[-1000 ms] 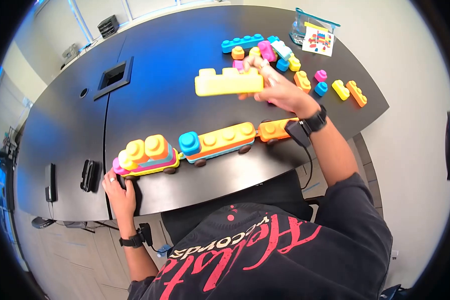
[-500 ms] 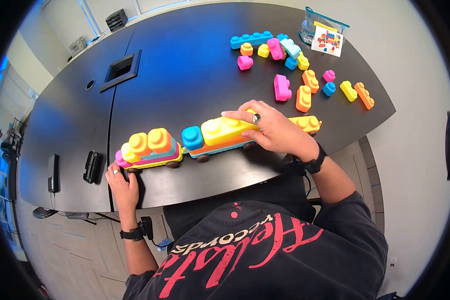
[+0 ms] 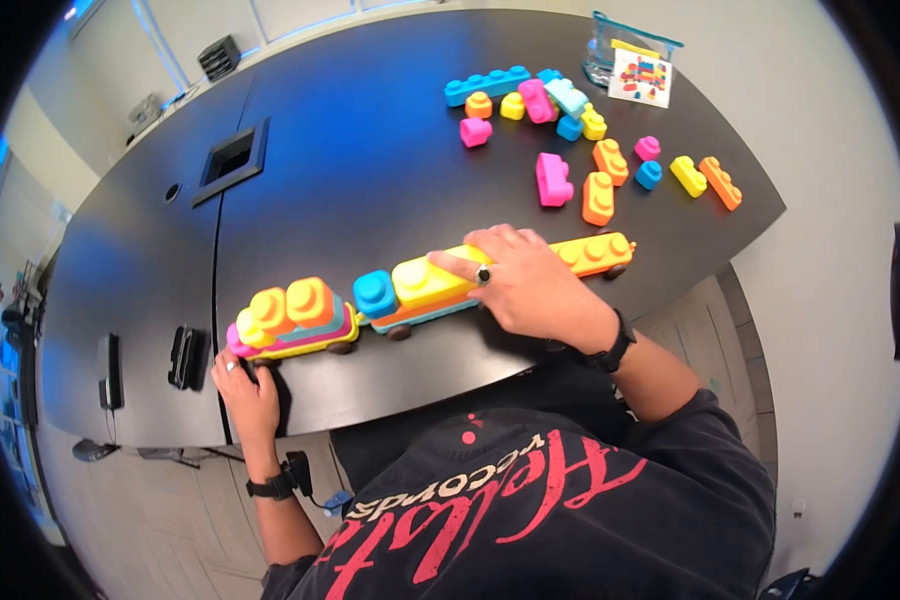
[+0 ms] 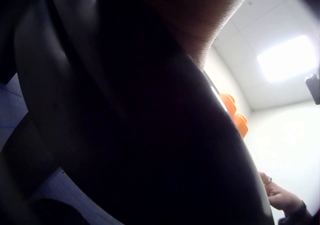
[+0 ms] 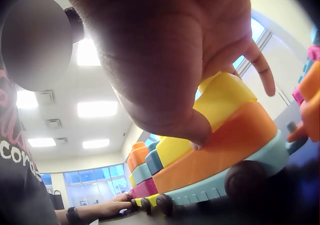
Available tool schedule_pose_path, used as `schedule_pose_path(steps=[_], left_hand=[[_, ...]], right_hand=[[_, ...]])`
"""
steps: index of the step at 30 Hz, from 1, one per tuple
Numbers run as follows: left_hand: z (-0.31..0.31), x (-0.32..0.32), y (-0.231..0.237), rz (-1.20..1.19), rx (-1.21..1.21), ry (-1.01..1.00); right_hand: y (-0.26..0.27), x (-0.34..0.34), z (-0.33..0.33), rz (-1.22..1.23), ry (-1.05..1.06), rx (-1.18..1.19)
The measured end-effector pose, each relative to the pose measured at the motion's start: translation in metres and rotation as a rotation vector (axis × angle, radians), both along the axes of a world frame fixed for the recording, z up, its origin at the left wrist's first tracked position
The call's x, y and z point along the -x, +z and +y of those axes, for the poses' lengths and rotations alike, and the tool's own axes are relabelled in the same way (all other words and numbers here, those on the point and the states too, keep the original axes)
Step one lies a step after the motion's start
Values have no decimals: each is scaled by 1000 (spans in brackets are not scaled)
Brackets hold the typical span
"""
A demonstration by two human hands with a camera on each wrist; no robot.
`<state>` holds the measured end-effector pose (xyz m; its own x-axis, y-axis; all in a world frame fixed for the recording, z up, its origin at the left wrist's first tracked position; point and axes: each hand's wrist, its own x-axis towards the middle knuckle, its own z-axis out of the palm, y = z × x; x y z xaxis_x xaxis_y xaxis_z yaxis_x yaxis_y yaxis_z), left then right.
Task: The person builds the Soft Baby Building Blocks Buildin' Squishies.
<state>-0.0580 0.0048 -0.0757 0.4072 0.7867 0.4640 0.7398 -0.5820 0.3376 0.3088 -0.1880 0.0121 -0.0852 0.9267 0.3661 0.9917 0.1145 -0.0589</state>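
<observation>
The right hand [image 3: 540, 288] grips a yellow block [image 3: 425, 284] atop the middle train car [image 3: 438, 317] at the desk's [image 3: 410, 368] near side, while the left hand [image 3: 249, 400] (relaxed, thumb spread) touches the leftmost car [image 3: 305, 345].

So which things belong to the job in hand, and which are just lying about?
Job in hand: yellow block, held by the right hand; middle car beneath it; stacked car, left hand at its end; end car; probably the loose blocks.

Seemingly lying about: clear pouch; picture card, unless a guide; black case; slim black object.
</observation>
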Motion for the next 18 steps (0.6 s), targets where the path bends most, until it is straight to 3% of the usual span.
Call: schedule_pose_path(steps=[18], left_hand=[[3, 0, -18, 21, -63, 38]], right_hand=[[-24, 8, 0, 164, -11, -65]])
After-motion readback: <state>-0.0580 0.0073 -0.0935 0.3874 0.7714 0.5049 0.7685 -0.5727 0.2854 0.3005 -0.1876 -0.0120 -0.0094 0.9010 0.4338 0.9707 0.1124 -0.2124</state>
